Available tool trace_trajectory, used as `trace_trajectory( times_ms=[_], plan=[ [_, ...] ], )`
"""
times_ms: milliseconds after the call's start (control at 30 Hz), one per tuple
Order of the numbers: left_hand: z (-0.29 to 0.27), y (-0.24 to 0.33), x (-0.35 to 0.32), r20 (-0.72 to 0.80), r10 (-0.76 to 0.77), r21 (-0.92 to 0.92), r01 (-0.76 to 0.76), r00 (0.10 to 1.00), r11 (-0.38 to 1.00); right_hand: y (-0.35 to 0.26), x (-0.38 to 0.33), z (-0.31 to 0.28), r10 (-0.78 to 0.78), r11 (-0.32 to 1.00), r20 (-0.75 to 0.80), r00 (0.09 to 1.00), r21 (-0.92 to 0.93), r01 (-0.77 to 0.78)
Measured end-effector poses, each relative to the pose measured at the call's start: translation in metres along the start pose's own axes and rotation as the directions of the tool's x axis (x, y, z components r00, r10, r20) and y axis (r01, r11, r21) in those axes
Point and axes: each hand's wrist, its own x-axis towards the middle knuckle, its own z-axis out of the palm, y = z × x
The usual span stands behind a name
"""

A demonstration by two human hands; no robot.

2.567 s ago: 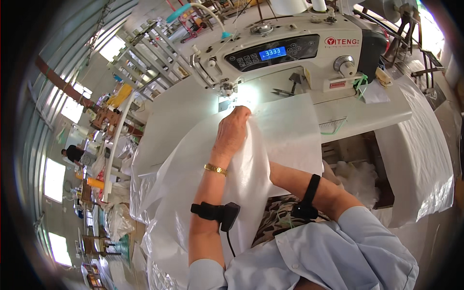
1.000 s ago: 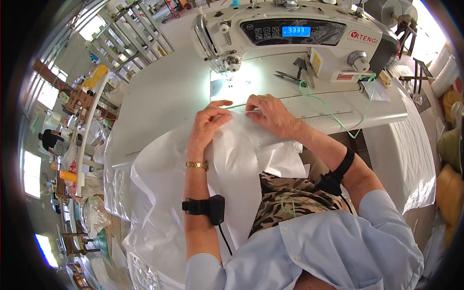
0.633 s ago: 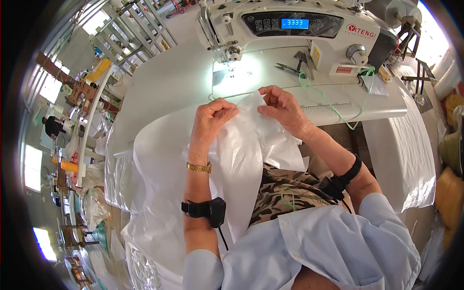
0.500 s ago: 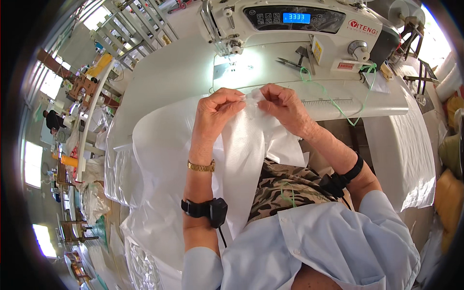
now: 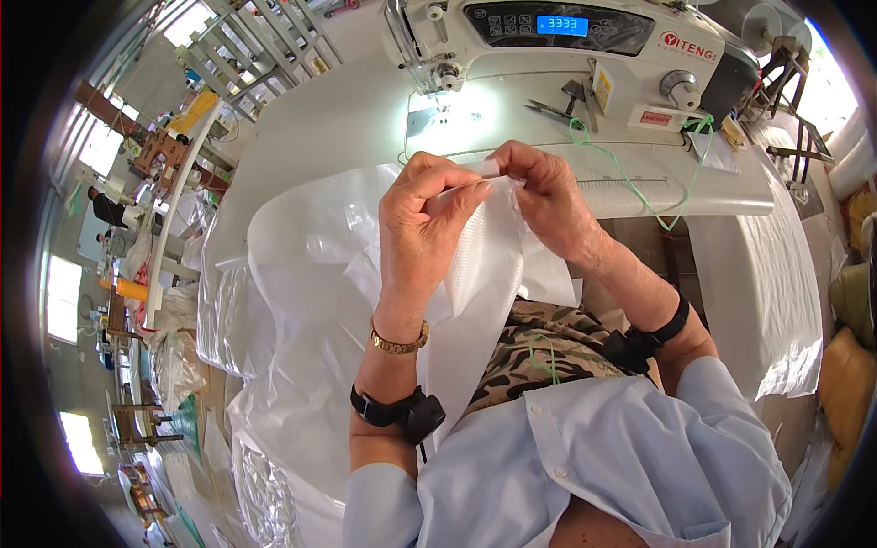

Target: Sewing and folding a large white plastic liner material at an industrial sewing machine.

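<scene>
Fingertips [image 5: 475, 187] hidden behind pinched white fabric [image 5: 475, 265].

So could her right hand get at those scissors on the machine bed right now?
Probably, but not at once. The right hand is pinching the white fabric with the left hand. The scissors lie just beyond, nothing between.

A sewing workshop, factory-scale — an industrial sewing machine [image 5: 566, 41] with a lit blue display sits on a long white worktable [image 5: 320, 128]. Rows of further workstations [image 5: 247, 55] run off to the left, heaps of white woven fabric [image 5: 301, 301] drape everywhere, and another worker [image 5: 105, 208] stands far off by bright windows [image 5: 96, 146].
</scene>
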Motion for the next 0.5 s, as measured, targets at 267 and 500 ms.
trace_trajectory(
  times_ms=[267, 500],
  plan=[
    [-0.001, -0.002, 0.0, -0.044, 0.05, -0.047, -0.052, 0.998, 0.998, -0.02, -0.01, 0.002, -0.068, 0.992, 0.008, 0.998, -0.107, 0.068],
    [-0.003, 0.005, 0.001, 0.028, -0.075, -0.153, 0.078, 0.997, 0.985, -0.023, -0.013, 0.0, -0.071, 0.991, 0.042, 0.997, -0.108, 0.075]
  ],
)
